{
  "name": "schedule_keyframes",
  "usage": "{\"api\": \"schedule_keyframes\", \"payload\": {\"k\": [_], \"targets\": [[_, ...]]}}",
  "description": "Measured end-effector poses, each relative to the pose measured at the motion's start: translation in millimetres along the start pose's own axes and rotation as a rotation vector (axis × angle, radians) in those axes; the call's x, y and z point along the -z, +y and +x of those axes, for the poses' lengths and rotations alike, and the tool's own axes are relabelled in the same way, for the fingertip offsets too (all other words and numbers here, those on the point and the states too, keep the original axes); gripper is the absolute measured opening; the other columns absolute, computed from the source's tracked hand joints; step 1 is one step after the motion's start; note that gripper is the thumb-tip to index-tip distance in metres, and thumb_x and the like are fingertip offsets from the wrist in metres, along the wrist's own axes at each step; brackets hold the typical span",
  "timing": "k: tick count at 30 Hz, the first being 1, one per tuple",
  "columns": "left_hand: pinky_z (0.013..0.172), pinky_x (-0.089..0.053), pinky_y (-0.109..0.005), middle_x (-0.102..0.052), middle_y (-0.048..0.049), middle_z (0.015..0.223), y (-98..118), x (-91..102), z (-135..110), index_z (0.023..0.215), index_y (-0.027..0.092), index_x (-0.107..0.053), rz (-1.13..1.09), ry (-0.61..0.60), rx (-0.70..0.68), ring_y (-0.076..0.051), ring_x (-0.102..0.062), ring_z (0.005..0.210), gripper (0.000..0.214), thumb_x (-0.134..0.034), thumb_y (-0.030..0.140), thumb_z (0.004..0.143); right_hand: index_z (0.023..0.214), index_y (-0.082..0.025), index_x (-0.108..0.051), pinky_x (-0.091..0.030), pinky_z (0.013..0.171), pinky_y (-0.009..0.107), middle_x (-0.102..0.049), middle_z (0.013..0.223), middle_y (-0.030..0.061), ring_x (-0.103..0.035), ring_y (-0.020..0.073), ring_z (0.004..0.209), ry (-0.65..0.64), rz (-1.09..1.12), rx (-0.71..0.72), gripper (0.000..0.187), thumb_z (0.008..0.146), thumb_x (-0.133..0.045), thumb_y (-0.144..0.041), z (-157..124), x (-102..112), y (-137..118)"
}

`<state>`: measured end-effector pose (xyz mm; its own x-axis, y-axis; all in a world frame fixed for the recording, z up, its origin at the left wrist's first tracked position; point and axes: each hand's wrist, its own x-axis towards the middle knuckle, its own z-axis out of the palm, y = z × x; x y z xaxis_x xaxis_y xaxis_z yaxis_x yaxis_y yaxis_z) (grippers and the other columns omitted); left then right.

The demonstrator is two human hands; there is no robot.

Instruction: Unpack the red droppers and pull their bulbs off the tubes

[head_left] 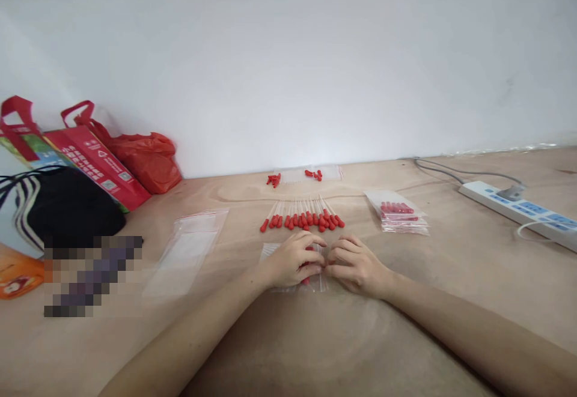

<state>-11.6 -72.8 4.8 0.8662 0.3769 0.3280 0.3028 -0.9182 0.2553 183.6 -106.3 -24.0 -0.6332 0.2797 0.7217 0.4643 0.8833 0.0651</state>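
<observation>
A small clear zip bag [321,284] with red-tipped white sticks inside lies flat in front of me. My left hand [295,260] is curled over it, its fingers closed around the red tips [306,280] and hiding much of the bag. My right hand [358,265] pinches at the bag's right edge, the fingertips of both hands almost touching. Just beyond my hands, a fanned row of loose red-tipped sticks [306,220] lies with the red ends toward me.
Flat clear bags [189,250] lie to the left. A stack of filled bags [399,214] sits at right. Further back are more red-tipped sticks [273,179] on clear plastic [332,172]. Shopping bags [97,160] stand left; a power strip [518,208] with a cable is at right.
</observation>
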Motion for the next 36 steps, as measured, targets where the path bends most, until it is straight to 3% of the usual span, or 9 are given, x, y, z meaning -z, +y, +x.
{"api": "schedule_keyframes", "payload": {"k": [7,13,26,36], "targets": [[0.073,-0.041,-0.026,-0.058,-0.0059,0.088,-1,-5.2,-3,0.074,0.015,-0.059,0.0,0.073,-0.008,-0.014,-0.052,0.08,0.018,-0.043,0.015,0.083,0.075,-0.02,-0.057,-0.033,0.067,0.028,-0.057,0.074,0.0005,-0.046,0.0118,0.072,-0.037,0.066,-0.104,0.011,0.08,-0.049,-0.015,-1,2,0],[0.068,-0.041,-0.023,-0.058,-0.0048,0.081,-1,-9.8,-5,0.074,0.015,-0.058,-0.028,0.168,0.01,-0.012,-0.052,0.074,0.022,-0.039,0.017,0.085,0.077,-0.021,-0.059,-0.034,0.066,0.028,-0.056,0.071,0.0004,-0.046,0.0121,0.072,0.004,0.054,-0.087,0.007,0.078,-0.053,-0.017,-1,1,0],[0.065,-0.041,-0.022,-0.059,-0.0038,0.078,3,-12.2,-2,0.072,0.016,-0.057,-0.032,0.19,-0.02,-0.011,-0.053,0.07,0.025,-0.037,0.017,0.086,0.076,-0.02,-0.058,-0.036,0.067,0.028,-0.056,0.069,0.0002,-0.046,0.0124,0.072,0.049,0.061,-0.028,0.006,0.077,-0.054,-0.016,2,1,-3],[0.068,-0.044,-0.018,-0.059,-0.0049,0.082,0,-12.5,-8,0.074,0.015,-0.058,-0.117,0.205,-0.001,-0.01,-0.055,0.075,0.025,-0.035,0.008,0.082,0.076,-0.021,-0.061,-0.034,0.066,0.028,-0.057,0.069,0.0004,-0.045,0.0132,0.072,0.087,-0.012,-0.154,0.005,0.077,-0.057,-0.019,-1,-2,1]]}}
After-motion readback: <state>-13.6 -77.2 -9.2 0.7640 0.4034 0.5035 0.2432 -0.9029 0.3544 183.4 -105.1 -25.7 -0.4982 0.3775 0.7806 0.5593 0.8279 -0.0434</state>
